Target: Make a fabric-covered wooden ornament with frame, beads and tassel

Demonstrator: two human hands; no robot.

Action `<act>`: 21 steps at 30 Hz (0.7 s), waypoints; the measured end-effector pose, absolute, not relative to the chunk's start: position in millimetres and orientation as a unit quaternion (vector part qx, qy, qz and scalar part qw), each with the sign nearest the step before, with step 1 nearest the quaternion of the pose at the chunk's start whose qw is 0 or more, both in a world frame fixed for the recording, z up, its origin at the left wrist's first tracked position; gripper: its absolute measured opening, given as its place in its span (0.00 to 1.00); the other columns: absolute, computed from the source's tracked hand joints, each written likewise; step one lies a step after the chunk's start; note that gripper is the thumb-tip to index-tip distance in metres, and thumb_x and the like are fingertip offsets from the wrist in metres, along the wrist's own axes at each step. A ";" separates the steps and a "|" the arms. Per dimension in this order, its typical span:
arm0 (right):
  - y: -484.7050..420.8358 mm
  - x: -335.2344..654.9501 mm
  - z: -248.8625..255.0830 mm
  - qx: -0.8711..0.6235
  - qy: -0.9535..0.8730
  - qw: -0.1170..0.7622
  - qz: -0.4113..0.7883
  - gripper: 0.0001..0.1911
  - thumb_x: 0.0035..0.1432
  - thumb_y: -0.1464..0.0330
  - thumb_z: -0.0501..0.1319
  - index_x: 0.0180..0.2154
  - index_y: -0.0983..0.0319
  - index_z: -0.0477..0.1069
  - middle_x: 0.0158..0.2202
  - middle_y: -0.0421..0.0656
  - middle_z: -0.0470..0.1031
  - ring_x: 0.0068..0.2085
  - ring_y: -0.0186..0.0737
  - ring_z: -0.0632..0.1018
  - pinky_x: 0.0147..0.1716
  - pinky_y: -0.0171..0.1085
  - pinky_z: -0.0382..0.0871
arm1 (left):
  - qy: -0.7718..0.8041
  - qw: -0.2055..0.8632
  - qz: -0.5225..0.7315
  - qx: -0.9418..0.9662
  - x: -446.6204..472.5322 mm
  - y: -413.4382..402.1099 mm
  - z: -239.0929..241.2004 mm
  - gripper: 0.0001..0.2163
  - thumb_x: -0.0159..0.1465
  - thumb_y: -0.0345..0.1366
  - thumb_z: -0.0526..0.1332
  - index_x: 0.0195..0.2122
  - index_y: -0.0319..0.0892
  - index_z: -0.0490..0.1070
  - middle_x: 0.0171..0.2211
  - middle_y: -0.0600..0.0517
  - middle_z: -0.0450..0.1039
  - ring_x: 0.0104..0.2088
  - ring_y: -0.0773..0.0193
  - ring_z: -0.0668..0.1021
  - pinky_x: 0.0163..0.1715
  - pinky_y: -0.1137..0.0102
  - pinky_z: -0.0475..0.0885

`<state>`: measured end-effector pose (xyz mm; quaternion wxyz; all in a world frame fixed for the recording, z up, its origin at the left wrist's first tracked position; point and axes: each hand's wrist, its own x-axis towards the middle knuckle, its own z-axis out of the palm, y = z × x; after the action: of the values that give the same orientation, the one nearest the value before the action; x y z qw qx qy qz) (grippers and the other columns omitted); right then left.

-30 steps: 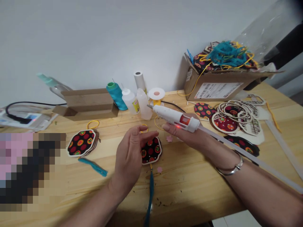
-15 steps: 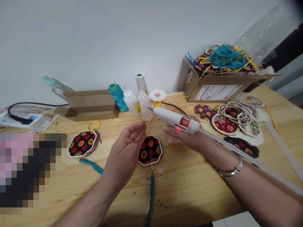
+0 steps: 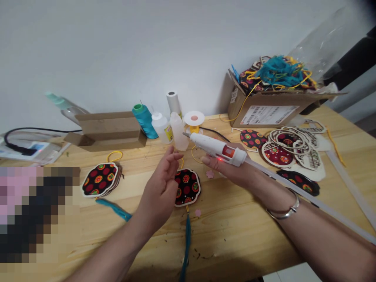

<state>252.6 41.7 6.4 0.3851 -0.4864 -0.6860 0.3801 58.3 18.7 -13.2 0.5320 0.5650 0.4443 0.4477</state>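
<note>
In the head view, the right hand [image 3: 233, 172] has its fingers clamped around a white hot glue gun [image 3: 205, 144], nozzle pointing left, above the counter [image 3: 243, 243]; the left hand [image 3: 158, 192] shows bare, its fingers loosely bent and a little apart, covering the left edge of a patterned ornament [image 3: 188, 188], though whether they touch it I cannot tell; that ornament lies on the counter between the hands, its teal tassel [image 3: 187, 239] trailing toward the wearer; one pink flower piece [image 3: 197, 212] sits beside the tassel, another near the right hand; a stack of similar ornaments [image 3: 100, 180] lies farther left.
</note>
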 end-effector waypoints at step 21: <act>39.5 254.1 6.0 -0.489 -0.680 0.388 0.385 0.17 0.55 0.57 0.62 0.22 0.61 0.66 0.17 0.37 0.68 0.22 0.32 0.69 0.21 0.34 0.62 | 0.439 0.537 0.459 0.555 54.9 18.9 -18.6 0.26 0.54 0.20 0.53 0.52 0.53 0.61 0.68 0.56 0.41 0.62 0.55 0.60 0.64 0.54 0.48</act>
<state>254.1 39.5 6.0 0.3881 -0.4887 -0.6797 0.3853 54.9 18.9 -18.6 0.5367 0.5549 0.4393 0.4594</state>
